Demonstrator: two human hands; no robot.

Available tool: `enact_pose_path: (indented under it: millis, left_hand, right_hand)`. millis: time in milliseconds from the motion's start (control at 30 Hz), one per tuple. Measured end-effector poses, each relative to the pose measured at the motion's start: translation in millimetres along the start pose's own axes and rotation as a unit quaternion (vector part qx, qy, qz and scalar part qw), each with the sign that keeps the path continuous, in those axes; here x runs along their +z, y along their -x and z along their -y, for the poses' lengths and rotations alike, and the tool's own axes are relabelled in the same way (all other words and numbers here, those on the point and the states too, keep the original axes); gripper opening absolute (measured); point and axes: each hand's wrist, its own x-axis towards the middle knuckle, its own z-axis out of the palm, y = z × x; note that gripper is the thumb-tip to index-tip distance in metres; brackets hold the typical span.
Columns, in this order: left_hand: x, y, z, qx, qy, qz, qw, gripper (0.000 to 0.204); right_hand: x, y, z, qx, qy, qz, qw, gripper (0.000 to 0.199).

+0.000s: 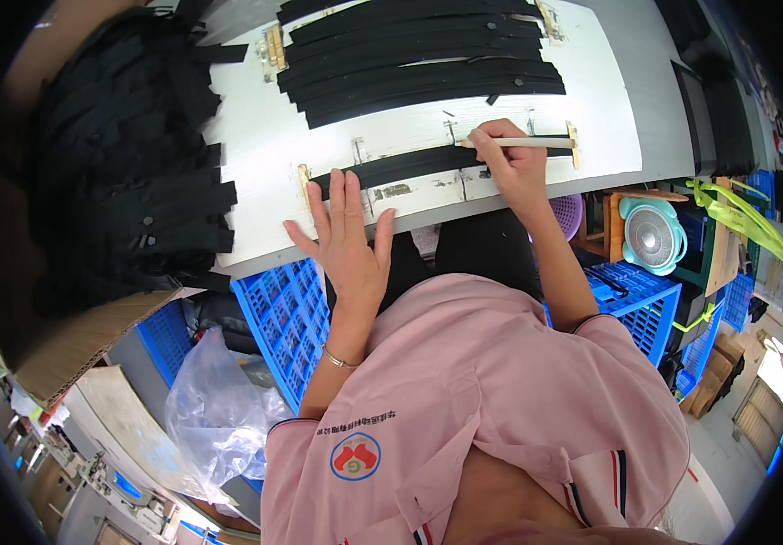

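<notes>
A black fabric strip lies across the near part of a white board, between small tan stops at its two ends. My left hand rests flat near the strip's left end, fingers spread, fingertips on the cloth. Pinched in my right hand is a slim whitish pen. Its tip points left and meets the strip's upper edge by a dark mark on the board. Farther back, several black strips lie side by side on the same board.
To the left, a cardboard box holds a large heap of black strips. Blue plastic crates stand below the table edge on both sides. A clear plastic bag lies at lower left; a turquoise fan is at right.
</notes>
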Motion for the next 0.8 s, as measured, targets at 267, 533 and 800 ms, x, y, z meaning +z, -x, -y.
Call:
enact_pose_path:
  millis: [267, 533, 800]
  left_hand:
    - [-2, 0, -3, -0.009, -0.002, 0.002, 1.0, 0.066]
    - [8, -35, -48, 0.076, 0.13, -0.075, 0.986, 0.045]
    - [31, -61, -69, 0.088, 0.188, -0.09, 0.974, 0.01]
  right_hand:
    - [3, 0, -1, -0.023, 0.0, 0.001, 1.0, 0.014]
    - [-1, -1, -2, -0.051, 0.065, 0.035, 0.996, 0.015]
    - [-1, 1, -2, -0.067, 0.02, 0.021, 0.997, 0.013]
